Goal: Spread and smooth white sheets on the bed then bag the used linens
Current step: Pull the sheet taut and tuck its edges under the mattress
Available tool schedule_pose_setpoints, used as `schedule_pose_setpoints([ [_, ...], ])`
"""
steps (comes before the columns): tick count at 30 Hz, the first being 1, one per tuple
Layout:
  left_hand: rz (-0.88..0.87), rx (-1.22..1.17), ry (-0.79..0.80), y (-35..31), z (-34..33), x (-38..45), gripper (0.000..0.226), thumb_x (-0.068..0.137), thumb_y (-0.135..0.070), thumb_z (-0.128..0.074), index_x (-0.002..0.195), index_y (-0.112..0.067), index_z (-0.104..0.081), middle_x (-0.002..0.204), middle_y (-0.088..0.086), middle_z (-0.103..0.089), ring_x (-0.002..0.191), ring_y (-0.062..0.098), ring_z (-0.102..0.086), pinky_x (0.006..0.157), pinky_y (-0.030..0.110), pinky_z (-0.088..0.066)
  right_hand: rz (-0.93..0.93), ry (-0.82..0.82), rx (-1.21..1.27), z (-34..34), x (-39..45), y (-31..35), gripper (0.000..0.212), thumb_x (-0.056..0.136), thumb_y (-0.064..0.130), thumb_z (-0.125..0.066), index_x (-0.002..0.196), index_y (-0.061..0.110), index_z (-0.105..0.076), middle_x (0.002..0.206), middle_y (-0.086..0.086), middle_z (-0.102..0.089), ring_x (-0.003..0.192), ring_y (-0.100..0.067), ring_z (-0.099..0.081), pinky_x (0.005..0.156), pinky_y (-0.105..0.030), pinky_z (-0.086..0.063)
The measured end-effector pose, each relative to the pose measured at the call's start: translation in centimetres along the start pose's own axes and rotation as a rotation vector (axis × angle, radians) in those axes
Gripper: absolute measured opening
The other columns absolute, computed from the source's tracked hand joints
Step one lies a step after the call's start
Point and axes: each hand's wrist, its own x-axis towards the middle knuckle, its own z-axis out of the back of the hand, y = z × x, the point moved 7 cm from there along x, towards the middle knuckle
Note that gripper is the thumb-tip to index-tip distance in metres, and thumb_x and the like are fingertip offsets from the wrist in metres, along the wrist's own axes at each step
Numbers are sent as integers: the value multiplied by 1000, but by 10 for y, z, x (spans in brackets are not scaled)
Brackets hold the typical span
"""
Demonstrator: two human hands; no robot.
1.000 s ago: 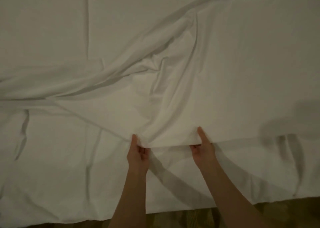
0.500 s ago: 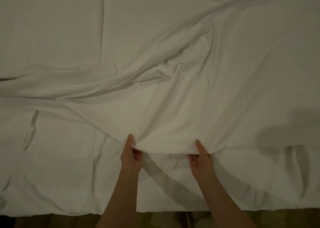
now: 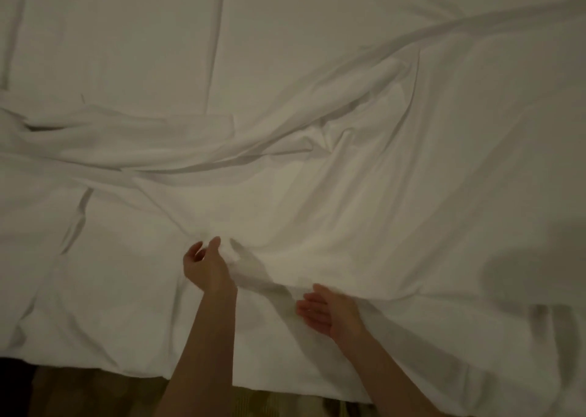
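A white top sheet (image 3: 364, 201) lies rumpled across the bed, with long folds running from the left edge up to the upper right. Its near edge sits over a flatter white sheet (image 3: 111, 296) that hangs over the bed's side. My left hand (image 3: 206, 267) is at that edge with its thumb spread apart from the fingers, which touch a small bunch of the fabric. My right hand (image 3: 326, 313) lies palm up with straight fingers just under the edge of the top sheet.
The near side of the bed ends at the bottom of the view, where a dim patterned floor (image 3: 95, 391) shows. A dark shadow (image 3: 523, 277) falls on the sheet at the right. Flat sheet with straight creases fills the far part of the bed.
Both hands pinched the top sheet's edge before and pulled it toward the near side. Now the right hand has opened palm up and the left thumb has come off the fabric.
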Motion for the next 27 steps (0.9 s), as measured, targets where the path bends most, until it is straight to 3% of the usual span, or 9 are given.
schedule_pose_setpoints([
  [3,-15,-41,224,-24,-32,-3,28,85,-4,-69,110,-11,-57,92,2,-60,81,15,-61,63,19,-50,14,172,-118,-46,-6,17,24,95,23,-57,90,2,-66,77,-11,-74,65,-19,-72,60,-24,-56],
  [5,47,-95,350,-39,-58,-5,27,90,-6,-64,115,-9,-55,99,4,-62,85,14,-63,68,20,-50,107,235,-127,-75,-8,48,20,95,20,-55,92,5,-67,78,-10,-73,65,-17,-71,62,-23,-56],
  [8,311,-268,491,-51,-92,4,23,95,-17,-58,114,-7,-49,110,11,-56,89,21,-62,76,29,-55,286,202,-52,-104,-3,107,13,94,15,-56,96,6,-65,82,-9,-72,63,-15,-70,62,-22,-54],
  [12,594,-339,590,-68,-126,20,41,86,-41,-67,95,-7,-46,92,12,-55,84,25,-60,77,39,-57,495,86,126,-114,4,185,11,95,17,-57,100,8,-60,91,-7,-70,70,-17,-71,64,-25,-56],
  [15,530,-224,624,-87,-147,38,39,87,-44,-63,97,-7,-55,87,5,-61,79,20,-64,65,33,-60,609,-29,225,-109,6,231,5,95,16,-58,93,11,-59,94,-8,-66,75,-19,-69,68,-27,-56],
  [17,459,-154,639,-101,-161,52,24,93,-35,-57,95,-11,-56,77,1,-61,64,14,-64,47,24,-56,665,-115,224,-106,8,256,6,95,14,-59,91,10,-58,92,-8,-64,75,-19,-67,72,-28,-56],
  [19,388,-133,659,-116,-177,63,15,96,-26,-52,89,-12,-55,61,-1,-63,47,10,-62,42,19,-50,675,-186,198,-105,11,275,9,94,15,-60,93,6,-59,89,-8,-62,75,-20,-66,74,-29,-56],
  [23,186,-122,638,-149,-203,75,14,93,-24,-56,82,-15,-55,75,0,-64,65,10,-65,62,22,-56,608,-244,186,-111,21,308,33,91,32,-64,109,6,-57,95,-9,-65,85,-23,-68,71,-32,-57],
  [27,51,-17,624,-177,-224,86,9,90,-30,-57,85,-23,-53,85,-6,-66,76,3,-69,69,26,-48,509,-230,131,-118,35,335,71,80,53,-69,135,15,-45,105,-7,-58,92,-24,-63,59,-32,-55],
])
